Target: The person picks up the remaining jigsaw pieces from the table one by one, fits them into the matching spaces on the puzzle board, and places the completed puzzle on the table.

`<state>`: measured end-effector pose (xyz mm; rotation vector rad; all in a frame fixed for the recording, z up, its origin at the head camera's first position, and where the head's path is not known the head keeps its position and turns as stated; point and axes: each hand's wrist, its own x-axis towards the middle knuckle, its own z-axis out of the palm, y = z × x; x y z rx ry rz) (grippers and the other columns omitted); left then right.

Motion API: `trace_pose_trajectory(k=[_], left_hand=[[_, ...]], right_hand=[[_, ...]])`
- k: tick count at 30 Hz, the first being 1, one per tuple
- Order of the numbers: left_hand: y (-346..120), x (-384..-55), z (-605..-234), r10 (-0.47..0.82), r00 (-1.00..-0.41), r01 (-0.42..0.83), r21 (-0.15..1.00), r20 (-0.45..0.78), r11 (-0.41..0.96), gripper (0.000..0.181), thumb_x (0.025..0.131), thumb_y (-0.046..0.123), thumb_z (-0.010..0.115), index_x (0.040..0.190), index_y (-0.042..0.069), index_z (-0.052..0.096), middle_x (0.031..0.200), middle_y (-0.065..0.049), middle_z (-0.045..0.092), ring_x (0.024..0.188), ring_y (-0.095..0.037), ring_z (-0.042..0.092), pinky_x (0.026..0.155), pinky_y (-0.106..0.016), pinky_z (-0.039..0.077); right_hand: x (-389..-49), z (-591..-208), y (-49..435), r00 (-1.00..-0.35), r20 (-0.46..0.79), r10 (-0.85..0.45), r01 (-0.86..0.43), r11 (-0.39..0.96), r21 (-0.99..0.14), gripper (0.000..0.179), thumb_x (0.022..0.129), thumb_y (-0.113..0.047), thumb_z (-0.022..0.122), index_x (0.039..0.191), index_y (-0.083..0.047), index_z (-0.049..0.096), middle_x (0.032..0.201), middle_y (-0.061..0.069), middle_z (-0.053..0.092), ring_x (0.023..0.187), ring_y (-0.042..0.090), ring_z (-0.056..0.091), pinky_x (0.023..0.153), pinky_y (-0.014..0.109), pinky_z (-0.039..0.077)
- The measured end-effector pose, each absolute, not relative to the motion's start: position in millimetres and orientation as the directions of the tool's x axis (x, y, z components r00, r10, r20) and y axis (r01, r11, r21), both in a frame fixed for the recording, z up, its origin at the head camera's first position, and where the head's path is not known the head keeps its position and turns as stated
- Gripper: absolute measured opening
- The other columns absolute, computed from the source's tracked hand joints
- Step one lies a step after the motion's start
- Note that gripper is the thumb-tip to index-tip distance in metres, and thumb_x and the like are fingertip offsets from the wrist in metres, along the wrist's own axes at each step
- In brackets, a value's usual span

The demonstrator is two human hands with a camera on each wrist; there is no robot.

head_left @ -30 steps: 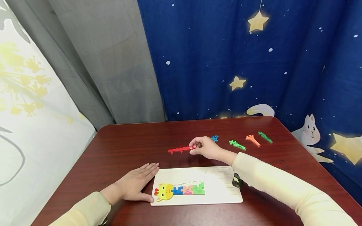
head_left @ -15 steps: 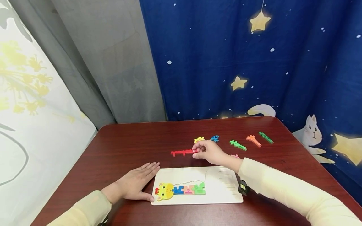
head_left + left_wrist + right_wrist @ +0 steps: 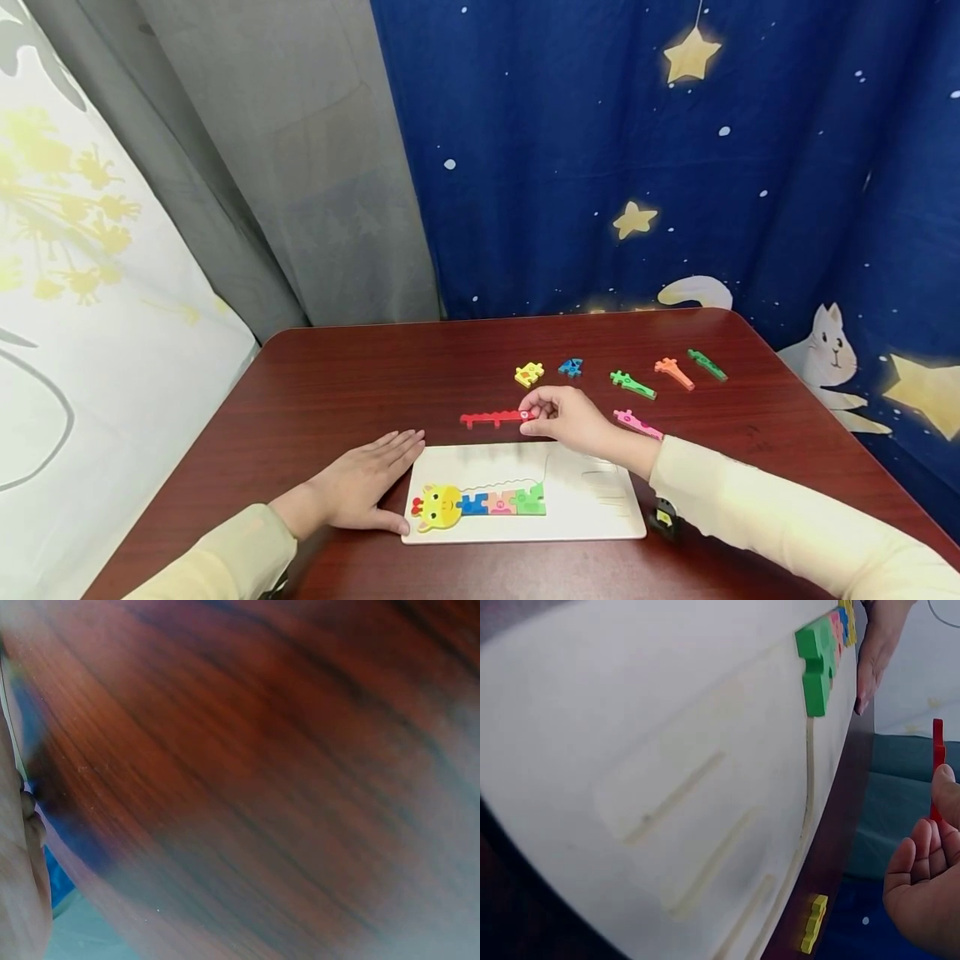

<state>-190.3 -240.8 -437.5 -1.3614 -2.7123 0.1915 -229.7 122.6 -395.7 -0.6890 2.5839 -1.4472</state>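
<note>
1. While the left hand [image 3: 366,483] lies with its fingers extended on the surface [image 3: 360,375], its thumb reaches the near-left corner of the board [image 3: 592,523]; light pressure there should stop the board from skidding.
2. Next comes the yellow giraffe head [image 3: 439,507], then blue [image 3: 474,504], pink [image 3: 501,503] and green neck pieces [image 3: 529,500] in a row; they are best left unbumped.
3. Above that row runs a wavy outline [image 3: 498,487], which looks like the likeliest match for the scalloped strip.
4. Just past the board's far edge and apart from it is the red scalloped strip [image 3: 487,417], waves facing away and two tabs facing the person; that orientation seems worth holding through the placement.
5. Thumb and fingers of the right hand [image 3: 570,419] pinch the strip at its right end only, so its far end could swing; lining up the left tip first, then pressing along the length, would probably seat it cleanly.
6. Farther right, the loose pink leg piece [image 3: 637,423] lies near the right sleeve [image 3: 720,475], so the forearm should clear it.
</note>
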Motion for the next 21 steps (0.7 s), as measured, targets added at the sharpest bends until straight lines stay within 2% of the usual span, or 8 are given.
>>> trace_pose_trajectory(k=[7, 13, 21], left_hand=[[-239, -189, -436, 0.786, -0.618, 0.778, -0.146, -0.005, 0.611, 0.107, 0.082, 0.083, 0.036, 0.152, 0.002, 0.029, 0.158, -0.012, 0.026, 0.143, -0.025, 0.025, 0.115, -0.038, 0.025], [-239, -189, -435, 0.783, -0.622, 0.776, -0.140, -0.014, 0.614, 0.107, 0.082, 0.083, 0.036, 0.152, 0.002, 0.029, 0.158, -0.011, 0.026, 0.144, -0.025, 0.025, 0.115, -0.038, 0.025], [-239, -189, -435, 0.780, -0.625, 0.774, -0.145, -0.020, 0.616, 0.107, 0.082, 0.083, 0.035, 0.152, 0.002, 0.028, 0.158, -0.011, 0.025, 0.144, -0.024, 0.024, 0.115, -0.038, 0.025]], right_hand=[[-221, -403, 125, -0.883, 0.151, -0.444, -0.360, 0.436, -0.825, 0.018, 0.079, -0.016, 0.081, 0.093, -0.011, 0.071, 0.076, -0.002, 0.058, 0.071, 0.018, 0.053, 0.057, 0.023, 0.046], [-214, -408, 126, -0.879, 0.153, -0.451, -0.367, 0.435, -0.823, 0.016, 0.079, -0.010, 0.082, 0.091, -0.011, 0.070, 0.075, -0.003, 0.058, 0.070, 0.017, 0.053, 0.057, 0.022, 0.046], [-205, -413, 126, -0.874, 0.143, -0.464, -0.369, 0.445, -0.816, 0.016, 0.079, -0.013, 0.082, 0.090, -0.012, 0.071, 0.074, -0.004, 0.057, 0.068, 0.015, 0.052, 0.056, 0.021, 0.044]])
